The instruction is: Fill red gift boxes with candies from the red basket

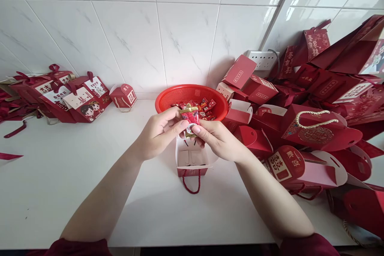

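Between my two hands is a wrapped candy point(191, 118) in red and gold foil, held upright. My left hand point(160, 132) pinches its left side with thumb and fingers. On the other side my right hand point(217, 138) grips it with the thumb across its front. Just below the hands stands an open red gift box point(192, 171) with a pale inside and a dark red cord handle hanging toward me. Behind them sits a red plastic basket point(168, 104) containing several small red wrapped candies point(210, 105), partly hidden by my hands.
Many red gift boxes point(315, 136) are heaped on the right, some with gold cord handles. Closed boxes with ribbons point(87, 98) stand at the left, beside a small hexagonal box point(123, 97). A power strip point(259, 60) rests against the tiled wall point(186, 28). Ribbon pieces point(15, 130) lie far left.
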Tool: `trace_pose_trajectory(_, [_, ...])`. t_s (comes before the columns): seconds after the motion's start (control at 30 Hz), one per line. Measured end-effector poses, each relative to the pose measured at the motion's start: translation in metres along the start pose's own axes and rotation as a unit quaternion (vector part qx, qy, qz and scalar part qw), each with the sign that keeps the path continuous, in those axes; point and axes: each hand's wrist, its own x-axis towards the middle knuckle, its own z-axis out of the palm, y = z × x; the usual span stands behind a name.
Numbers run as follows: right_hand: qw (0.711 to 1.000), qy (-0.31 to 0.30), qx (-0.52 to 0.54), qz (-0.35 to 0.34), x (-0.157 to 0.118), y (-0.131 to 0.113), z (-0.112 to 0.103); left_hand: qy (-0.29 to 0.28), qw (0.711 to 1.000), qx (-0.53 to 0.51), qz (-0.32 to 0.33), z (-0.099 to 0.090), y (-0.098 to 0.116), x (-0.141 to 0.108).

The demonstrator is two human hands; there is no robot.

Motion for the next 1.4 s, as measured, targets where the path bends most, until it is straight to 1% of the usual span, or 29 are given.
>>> trace_pose_trajectory(0.13, [1.0,0.023,0.007,-0.002,0.0,0.0,0.0,-0.019,0.999,0.022,-0.016,-0.001,0.003,-0.001])
trace_pose_trajectory(0.17, [1.0,0.02,0.013,-0.003,-0.001,0.0,0.0,-0.027,0.999,0.023,-0.02,-0.002,0.003,-0.001])
trace_pose_trajectory(0.3, [0.999,-0.016,0.03,-0.006,-0.002,-0.004,-0.001,-0.053,0.998,0.005,-0.025,-0.003,0.004,-0.001])
trace_pose_trajectory(0.4, [0.997,-0.04,0.061,-0.008,-0.002,-0.005,-0.002,-0.061,0.998,-0.024,-0.024,-0.003,0.004,-0.001])
trace_pose_trajectory(0.47, [0.997,-0.045,0.067,-0.006,-0.001,-0.004,-0.002,-0.06,0.998,-0.024,-0.025,-0.002,0.002,-0.001])
trace_pose_trajectory(0.53, [0.999,-0.016,0.047,0.002,-0.001,-0.001,-0.003,-0.043,0.999,0.001,-0.028,-0.001,0.0,0.0])
trace_pose_trajectory(0.6, [0.999,0.032,0.021,0.006,-0.001,0.003,-0.003,-0.022,0.998,0.047,-0.033,-0.001,-0.001,0.001])
trace_pose_trajectory(0.67, [0.998,0.065,0.001,0.001,-0.001,0.005,-0.005,-0.01,0.994,0.099,-0.035,0.0,-0.001,0.001])
trace_pose_trajectory(0.73, [0.998,0.065,-0.017,-0.001,-0.002,0.005,-0.007,-0.009,0.989,0.14,-0.038,0.001,0.0,0.002])
trace_pose_trajectory(0.87, [0.996,0.067,-0.059,0.002,-0.003,0.003,-0.013,-0.022,0.982,0.178,-0.063,-0.002,0.0,0.002])
trace_pose_trajectory(0.93, [0.992,0.08,-0.094,-0.007,-0.003,0.003,-0.015,-0.045,0.974,0.207,-0.081,-0.006,-0.002,0.002])
trace_pose_trajectory(0.97, [0.99,0.088,-0.113,-0.012,-0.003,0.003,-0.017,-0.066,0.967,0.229,-0.092,-0.009,-0.003,0.002])
trace_pose_trajectory(1.07, [0.985,0.101,-0.139,-0.025,-0.004,0.005,-0.02,-0.165,0.93,0.302,-0.127,-0.018,-0.007,0.002])
trace_pose_trajectory(1.13, [0.984,0.096,-0.145,-0.033,-0.004,0.006,-0.021,-0.224,0.902,0.336,-0.155,-0.021,-0.009,0.002])
trace_pose_trajectory(1.2, [0.981,0.085,-0.169,-0.041,-0.003,0.006,-0.022,-0.257,0.883,0.348,-0.184,-0.023,-0.01,0.001])
trace_pose_trajectory(1.27, [0.976,0.072,-0.198,-0.048,-0.001,0.007,-0.021,-0.27,0.877,0.343,-0.2,-0.024,-0.013,0.0])
trace_pose_trajectory(1.33, [0.976,0.032,-0.209,-0.048,-0.001,0.011,-0.019,-0.273,0.881,0.333,-0.196,-0.025,-0.017,-0.001])
trace_pose_trajectory(1.37, [0.977,-0.009,-0.21,-0.036,-0.002,0.013,-0.018,-0.273,0.883,0.33,-0.19,-0.025,-0.019,-0.001])
trace_pose_trajectory(1.4, [0.976,-0.063,-0.21,-0.013,-0.003,0.015,-0.017,-0.275,0.884,0.33,-0.184,-0.026,-0.021,-0.001])
